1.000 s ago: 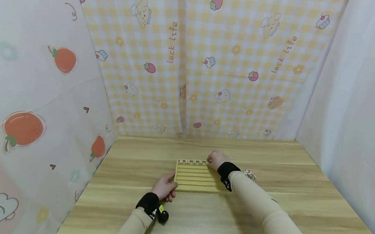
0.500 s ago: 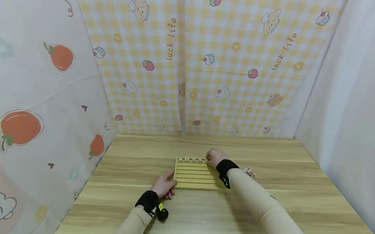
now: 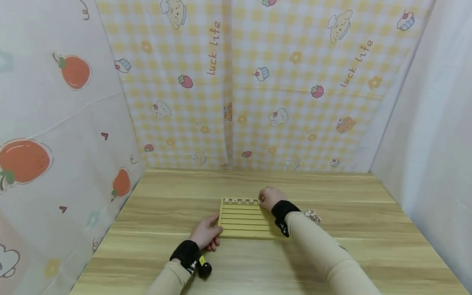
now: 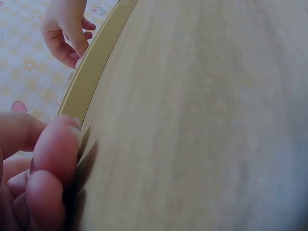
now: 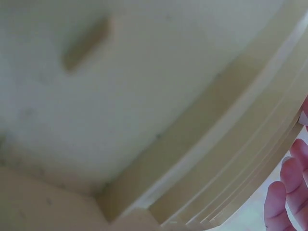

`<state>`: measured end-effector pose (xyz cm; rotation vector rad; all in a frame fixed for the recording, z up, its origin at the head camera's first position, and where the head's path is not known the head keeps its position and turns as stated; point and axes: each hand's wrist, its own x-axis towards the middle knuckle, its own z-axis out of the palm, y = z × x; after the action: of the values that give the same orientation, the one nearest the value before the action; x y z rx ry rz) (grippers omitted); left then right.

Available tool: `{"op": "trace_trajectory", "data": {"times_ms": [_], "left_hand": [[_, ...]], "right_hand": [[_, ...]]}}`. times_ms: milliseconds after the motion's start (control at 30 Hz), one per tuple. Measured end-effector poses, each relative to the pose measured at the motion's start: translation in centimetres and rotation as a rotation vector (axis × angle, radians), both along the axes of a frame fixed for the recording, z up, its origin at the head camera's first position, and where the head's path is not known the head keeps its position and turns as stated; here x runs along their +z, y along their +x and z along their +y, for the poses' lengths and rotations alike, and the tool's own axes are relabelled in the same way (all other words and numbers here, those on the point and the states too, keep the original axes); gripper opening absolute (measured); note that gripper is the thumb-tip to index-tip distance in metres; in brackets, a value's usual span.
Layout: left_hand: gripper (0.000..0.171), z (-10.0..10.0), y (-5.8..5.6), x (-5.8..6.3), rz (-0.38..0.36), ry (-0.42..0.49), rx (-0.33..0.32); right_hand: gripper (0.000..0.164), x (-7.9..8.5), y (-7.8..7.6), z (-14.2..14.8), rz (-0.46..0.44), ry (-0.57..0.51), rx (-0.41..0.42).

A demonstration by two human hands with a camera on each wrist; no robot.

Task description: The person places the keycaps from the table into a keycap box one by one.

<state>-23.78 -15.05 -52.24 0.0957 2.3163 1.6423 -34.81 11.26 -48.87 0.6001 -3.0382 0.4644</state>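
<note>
A yellow board with several ridges (image 3: 241,221) lies on the table, and a row of small pale square tiles (image 3: 234,201) stands along its far edge. My left hand (image 3: 205,233) grips the board's near-left side, thumb on top. In the left wrist view its curled fingers (image 4: 55,149) sit at the board's rim (image 4: 91,70). My right hand (image 3: 271,198) pinches a small tile (image 3: 259,201) at the right end of the row, mostly hidden by the fingertips. In the right wrist view the board's stepped ridges (image 5: 226,144) fill the middle, with my right fingers (image 5: 276,204) at the edge.
A small heap of loose tiles (image 3: 312,216) lies right of the board, partly behind my right forearm. The wooden table (image 3: 251,276) meets a patterned cloth wall (image 3: 262,122) at the back, with cloth walls also on both sides.
The head view has shifted slightly, so everything sits a little higher in it. Both hands keep their places on the board and at the tile row.
</note>
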Motion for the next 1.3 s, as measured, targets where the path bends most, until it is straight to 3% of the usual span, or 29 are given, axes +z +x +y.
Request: {"op": "trace_trajectory", "data": {"times_ms": [400,600,767,1000,1300], "left_hand": [[0.064,0.0,-0.1,-0.1,-0.011,-0.010,0.008],[0.065,-0.1,-0.2,-0.2,-0.016,0.007,0.001],[0.065,-0.1,-0.2,-0.3,-0.003,0.012,0.000],[0.065,-0.1,-0.1,-0.5,-0.004,0.005,0.006],[0.064,0.1,-0.1,-0.1,-0.003,0.002,0.009]], "right_hand": [[0.004,-0.4,-0.6,0.4,-0.021,-0.016,0.027],[0.022,0.2,-0.7,0.9,-0.096,0.004,0.042],[0.026,0.7,-0.5,0.8,-0.125,-0.004,0.030],[0.032,0.9,-0.3,-0.7,-0.159,-0.033,0.016],[0.030,1.0,-0.7,-3.2,-0.163,0.006,0.037]]}}
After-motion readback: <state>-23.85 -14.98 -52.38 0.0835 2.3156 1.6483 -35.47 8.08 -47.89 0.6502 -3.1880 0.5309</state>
